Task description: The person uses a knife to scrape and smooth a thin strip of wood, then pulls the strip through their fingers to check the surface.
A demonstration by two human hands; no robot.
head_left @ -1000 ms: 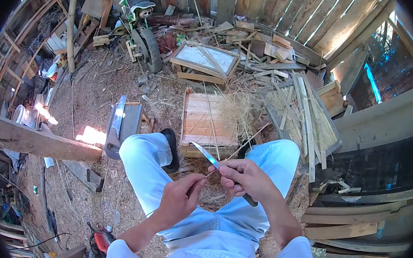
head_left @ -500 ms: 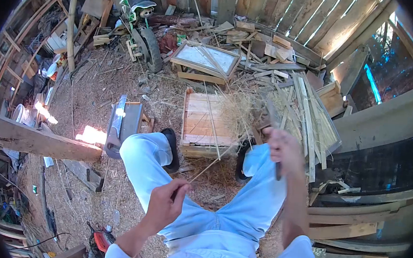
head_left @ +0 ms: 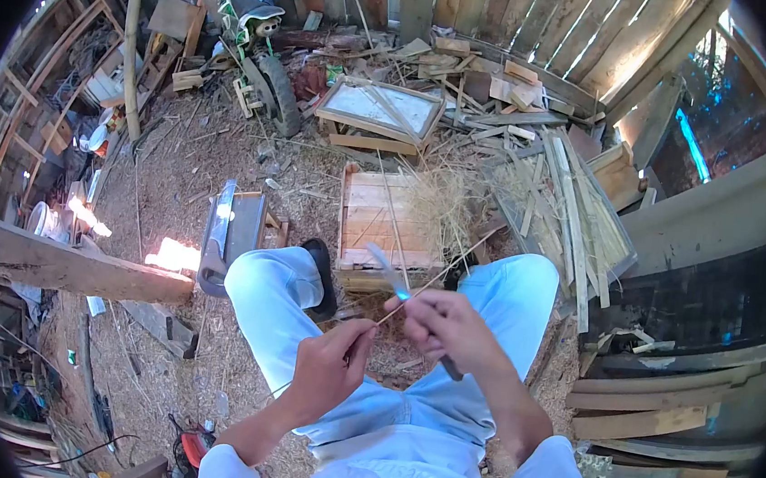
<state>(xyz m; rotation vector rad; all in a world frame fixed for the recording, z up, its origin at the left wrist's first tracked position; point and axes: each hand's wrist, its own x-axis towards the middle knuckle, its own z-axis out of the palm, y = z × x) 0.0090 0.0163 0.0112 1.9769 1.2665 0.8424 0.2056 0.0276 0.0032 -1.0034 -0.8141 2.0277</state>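
A thin strip (head_left: 444, 270), perhaps bamboo or wood, slants up and right across my lap. My left hand (head_left: 331, 362) pinches it between thumb and fingers. Around the handle of a knife (head_left: 384, 265) my right hand (head_left: 452, 330) is closed. The blade points up and left and lies against or very near the strip, just ahead of my left fingertips; exact contact is hard to see. Beyond both hands, between my feet, is a wooden crate-like box (head_left: 377, 204) with pale fibrous shavings (head_left: 445, 203) heaped at its right side.
A handsaw (head_left: 217, 234) rests on a small bench (head_left: 243, 222) at left, near a thick beam (head_left: 72, 257). Wood strips (head_left: 572, 210) are piled at right. A framed panel (head_left: 381, 107) and a motorbike wheel (head_left: 273, 93) are farther back. A red power tool (head_left: 193, 448) sits lower left.
My right hand has swung with the knife from over my right knee down and left to the strip. My left hand has shifted slightly right, still pinching the strip.
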